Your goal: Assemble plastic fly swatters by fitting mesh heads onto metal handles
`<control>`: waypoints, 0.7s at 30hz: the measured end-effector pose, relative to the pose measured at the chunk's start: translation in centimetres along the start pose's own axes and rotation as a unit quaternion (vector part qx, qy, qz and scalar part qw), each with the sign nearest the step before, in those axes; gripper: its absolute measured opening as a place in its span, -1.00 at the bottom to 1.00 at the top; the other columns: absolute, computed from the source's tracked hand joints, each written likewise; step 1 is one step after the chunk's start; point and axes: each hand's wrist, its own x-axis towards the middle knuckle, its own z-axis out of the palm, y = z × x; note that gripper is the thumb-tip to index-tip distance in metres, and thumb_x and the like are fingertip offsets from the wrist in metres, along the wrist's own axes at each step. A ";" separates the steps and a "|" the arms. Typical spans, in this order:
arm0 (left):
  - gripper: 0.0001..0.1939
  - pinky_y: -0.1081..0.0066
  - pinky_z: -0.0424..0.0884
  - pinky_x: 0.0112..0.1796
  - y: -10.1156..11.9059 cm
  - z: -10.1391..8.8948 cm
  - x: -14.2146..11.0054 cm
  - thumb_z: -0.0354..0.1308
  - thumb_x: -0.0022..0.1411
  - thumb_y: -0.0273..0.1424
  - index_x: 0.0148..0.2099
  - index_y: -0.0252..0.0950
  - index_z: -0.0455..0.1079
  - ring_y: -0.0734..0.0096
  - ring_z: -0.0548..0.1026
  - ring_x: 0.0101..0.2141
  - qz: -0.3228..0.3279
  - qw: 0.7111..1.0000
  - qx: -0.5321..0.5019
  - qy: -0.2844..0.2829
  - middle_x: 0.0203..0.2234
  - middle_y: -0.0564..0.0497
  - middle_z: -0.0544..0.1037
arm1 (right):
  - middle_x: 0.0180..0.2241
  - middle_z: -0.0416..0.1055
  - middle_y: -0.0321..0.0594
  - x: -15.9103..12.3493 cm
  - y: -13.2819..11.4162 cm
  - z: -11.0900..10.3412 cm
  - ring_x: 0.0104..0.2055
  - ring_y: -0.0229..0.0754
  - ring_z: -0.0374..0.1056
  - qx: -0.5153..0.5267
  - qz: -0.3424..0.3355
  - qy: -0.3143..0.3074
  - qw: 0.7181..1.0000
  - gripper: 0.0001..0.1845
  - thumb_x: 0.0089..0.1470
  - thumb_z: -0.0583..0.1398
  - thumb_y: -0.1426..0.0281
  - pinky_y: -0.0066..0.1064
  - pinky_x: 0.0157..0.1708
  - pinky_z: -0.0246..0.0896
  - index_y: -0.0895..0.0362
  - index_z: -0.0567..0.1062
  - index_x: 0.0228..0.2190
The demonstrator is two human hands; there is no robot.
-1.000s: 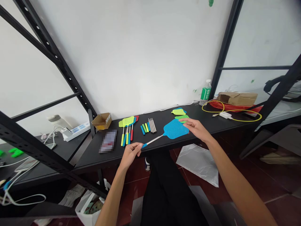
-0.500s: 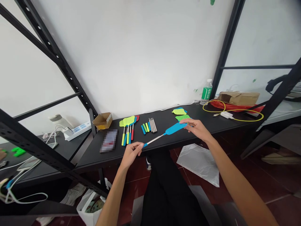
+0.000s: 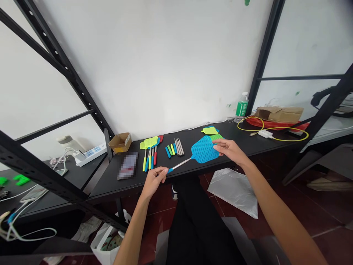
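Observation:
A blue fly swatter (image 3: 205, 150) with a metal rod stretches between my hands above the desk's front edge. My left hand (image 3: 156, 179) is closed around its blue grip, most of which the fingers hide. My right hand (image 3: 230, 150) pinches the right edge of the perforated head, whose broad face is turned up toward me. Left of it lie several loose coloured grips (image 3: 171, 150) and, beside them, several metal rods (image 3: 179, 147). Farther left rests a group of whole swatters (image 3: 151, 142). Behind the blue head are a green swatter head (image 3: 216, 137) and a yellow one (image 3: 210, 130).
The black desk (image 3: 110, 186) runs along a white wall. An open cardboard box (image 3: 120, 142) and a blurred flat item (image 3: 128, 165) stand at left. At right are a water bottle (image 3: 242, 107), a yellow cable (image 3: 292, 140) and a brown box (image 3: 281, 114). Metal uprights flank the desk.
The blue swatter has rolled about its rod, from nearly edge-on to showing its broad perforated face. Both hands keep their hold and have hardly moved.

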 end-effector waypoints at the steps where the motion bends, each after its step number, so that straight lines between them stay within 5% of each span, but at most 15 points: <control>1: -0.63 0.43 0.11 -0.45 0.1 0.0 0.0 0.15 0.32 -0.09 -0.25 -0.32 0.52 0.48 0.19 -0.59 -0.002 1.000 0.000 0.001 -0.70 0.13 0.31 | -0.51 0.40 -0.25 0.0 -0.1 0.0 -0.49 -0.21 0.29 0.002 0.000 -0.002 1.000 -0.48 0.06 0.29 0.05 -0.33 -0.45 0.28 0.16 0.58 -0.07; 7: -0.60 0.44 0.11 -0.47 0.3 0.1 -0.1 0.13 0.32 -0.07 -0.24 -0.32 0.52 0.51 0.16 -0.64 -0.015 1.000 -0.013 0.004 -0.76 0.17 0.26 | -0.57 0.32 -0.34 -0.5 -0.9 0.0 -0.50 -0.21 0.24 0.044 -0.017 -0.021 0.999 -0.43 0.16 0.24 0.11 -0.37 -0.47 0.24 0.02 0.44 0.16; 15: -0.58 0.45 0.01 -0.54 0.1 -0.2 0.0 0.13 0.31 -0.04 -0.26 -0.34 0.48 0.56 0.08 -0.69 -0.024 0.999 -0.028 -0.002 -0.79 0.20 0.17 | -0.49 0.37 -0.29 -0.4 -0.5 0.0 -0.47 -0.22 0.25 0.038 -0.039 -0.025 0.998 -0.52 0.16 0.23 0.10 -0.37 -0.49 0.27 0.06 0.55 0.04; 21: -0.57 0.46 -0.02 -0.56 -0.1 -0.2 0.0 0.14 0.30 -0.02 -0.31 -0.33 0.45 0.59 0.05 -0.70 -0.026 0.999 -0.034 -0.002 -0.79 0.21 0.15 | -0.15 0.53 -0.14 -0.3 -0.4 -0.1 -0.34 -0.16 0.36 0.003 -0.041 0.003 0.999 -0.58 0.15 0.23 0.13 -0.37 -0.46 0.29 0.05 0.59 -0.03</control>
